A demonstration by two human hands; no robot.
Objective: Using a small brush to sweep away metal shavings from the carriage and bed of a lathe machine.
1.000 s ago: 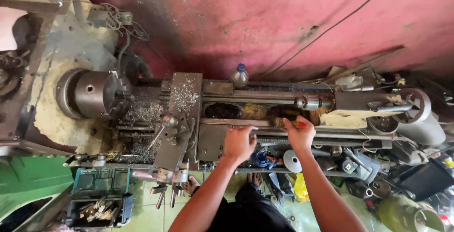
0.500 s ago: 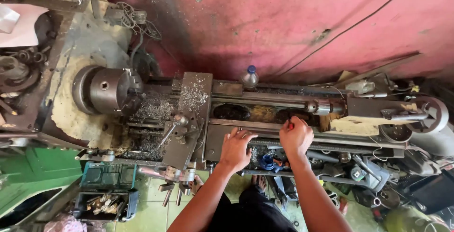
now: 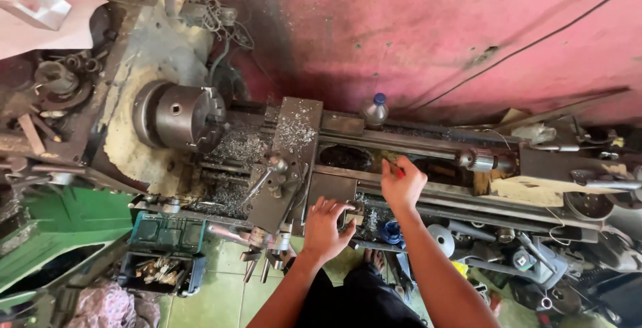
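1. Both hands have shifted since a moment ago: the right hand (image 3: 402, 184), which was reaching over the far side of the bed, is now drawn back and closed, and the left hand (image 3: 326, 227) has slid a little lower along the front of the machine.
2. Behind everything stands a worn pink wall (image 3: 414, 27) with a dark cable running across it.
3. Below it the lathe (image 3: 428, 167) stretches from side to side, grimy and oily, with its bed rails running toward the tailstock (image 3: 535, 164) at the right.
4. At the left end sits the steel chuck (image 3: 177, 115), jaws facing the bed, with metal shavings (image 3: 244, 144) heaped just beside it.
5. The carriage (image 3: 287, 161) stands between chuck and hands, also dusted with chips.
6. A green crate (image 3: 164, 251) of small tools rests on the floor under the chuck end.
7. The left hand lies on the carriage's front, fingers spread wide and flat, gripping nothing.
8. The right hand is fisted narrow over the bed, pinching a small red object (image 3: 399, 173); what it is, I cannot tell.
9. A plastic bottle (image 3: 375, 111) with a blue cap stands against the wall behind the bed.
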